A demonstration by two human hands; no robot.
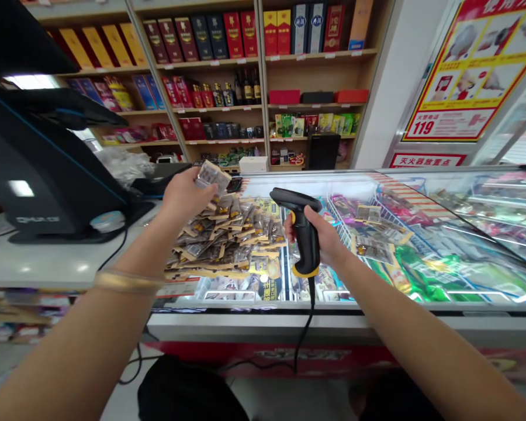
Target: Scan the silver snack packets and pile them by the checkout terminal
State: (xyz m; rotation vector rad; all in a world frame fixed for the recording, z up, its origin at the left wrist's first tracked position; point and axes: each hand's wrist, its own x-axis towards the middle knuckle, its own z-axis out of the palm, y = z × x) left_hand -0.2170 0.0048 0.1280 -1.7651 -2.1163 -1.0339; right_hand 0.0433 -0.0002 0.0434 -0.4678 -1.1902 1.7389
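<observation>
My left hand pinches a small clear packet with dark contents and a tan strip along its edge. Below it, a heap of similar packets lies on the glass top of a chest freezer. A black and yellow barcode scanner is gripped upright in my right hand, its head angled left over the glass. From the scanner's base a black cable hangs down past the freezer's front. A few loose packets lie on the glass right of my right hand.
A black checkout terminal stands on the white counter at left. Frozen goods in blue wire baskets show through the glass. Behind are shelves of boxed bottles, with a red and yellow poster at right.
</observation>
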